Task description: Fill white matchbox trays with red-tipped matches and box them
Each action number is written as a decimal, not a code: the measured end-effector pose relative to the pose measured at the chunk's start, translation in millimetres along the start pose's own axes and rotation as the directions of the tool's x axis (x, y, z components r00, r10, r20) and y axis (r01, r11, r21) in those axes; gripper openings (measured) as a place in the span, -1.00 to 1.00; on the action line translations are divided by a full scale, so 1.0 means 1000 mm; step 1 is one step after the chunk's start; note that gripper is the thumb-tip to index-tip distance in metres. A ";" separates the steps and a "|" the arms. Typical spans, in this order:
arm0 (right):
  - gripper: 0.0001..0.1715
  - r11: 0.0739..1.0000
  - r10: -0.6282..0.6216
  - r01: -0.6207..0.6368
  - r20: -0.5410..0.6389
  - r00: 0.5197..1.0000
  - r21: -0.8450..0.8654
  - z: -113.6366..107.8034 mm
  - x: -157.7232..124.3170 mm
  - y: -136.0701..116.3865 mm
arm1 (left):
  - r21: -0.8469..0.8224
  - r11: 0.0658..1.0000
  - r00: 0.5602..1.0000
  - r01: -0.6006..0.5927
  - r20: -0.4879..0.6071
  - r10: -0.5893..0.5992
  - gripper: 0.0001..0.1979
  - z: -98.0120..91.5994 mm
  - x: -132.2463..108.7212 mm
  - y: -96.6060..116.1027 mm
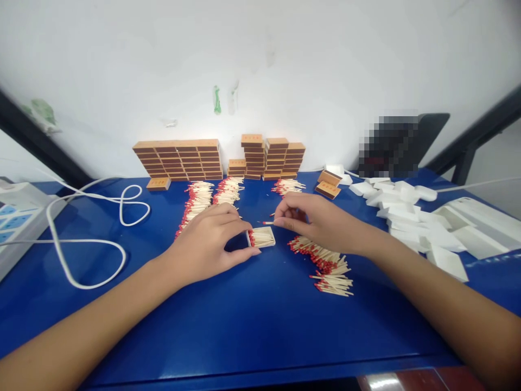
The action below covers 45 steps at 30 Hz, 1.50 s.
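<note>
My left hand (215,236) grips the left end of a small white matchbox tray (273,237), thumb at the near side and fingers at the far side. Red-headed matches (262,237) lie in the tray, heads to the left. Just right of it, my right hand (307,217) pinches a single match (267,222), its red head pointing left. Beneath and in front of my right hand lies a row of loose matches (331,279). Two more rows, a left one (197,201) and a second one (228,190), lie behind my left hand, which partly hides them.
Stacked matchboxes (179,160) and shorter stacks (277,157) stand along the wall. A single matchbox (158,184) and matchbox covers (328,187) lie nearby. White trays (407,206) are heaped right, before a dark tablet-like object (431,136). A white cable (87,282) loops at left.
</note>
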State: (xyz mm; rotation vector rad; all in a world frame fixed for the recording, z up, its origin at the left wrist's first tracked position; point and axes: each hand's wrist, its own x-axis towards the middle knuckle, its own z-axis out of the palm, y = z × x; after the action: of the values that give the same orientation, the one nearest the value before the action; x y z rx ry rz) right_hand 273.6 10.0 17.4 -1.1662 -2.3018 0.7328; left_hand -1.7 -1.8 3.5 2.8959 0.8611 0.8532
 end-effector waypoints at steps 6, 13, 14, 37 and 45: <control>-0.81 0.988 -0.112 0.109 -0.022 0.993 -0.109 0.017 -0.003 -0.010 | -0.002 1.000 1.000 0.005 0.000 -0.005 -0.69 0.000 -0.001 -0.001; -0.90 0.985 -0.133 0.130 -0.021 0.991 -0.112 0.025 -0.007 -0.015 | 0.008 1.000 1.000 -0.006 -0.017 0.006 -0.68 0.002 0.000 0.000; -0.91 0.986 -0.130 0.128 -0.011 0.992 -0.111 0.025 -0.008 -0.015 | 0.009 1.000 1.000 -0.005 -0.017 0.005 -0.68 0.002 0.000 0.000; -0.91 0.995 -0.067 0.068 0.016 0.998 -0.078 0.019 -0.004 -0.007 | 0.006 1.000 1.000 0.013 0.025 -0.013 -0.69 0.000 0.000 0.000; -0.94 0.990 -0.086 0.080 -0.046 0.995 -0.113 0.026 -0.005 -0.008 | 0.007 1.000 0.999 0.024 0.048 -0.024 -0.71 -0.001 0.000 0.000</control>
State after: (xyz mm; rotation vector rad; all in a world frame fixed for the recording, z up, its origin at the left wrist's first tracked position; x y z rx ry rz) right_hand 255.9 -4.2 2.4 -1.1161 -2.3587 0.5454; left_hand -2.1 -2.4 3.8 2.8920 0.8946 0.7773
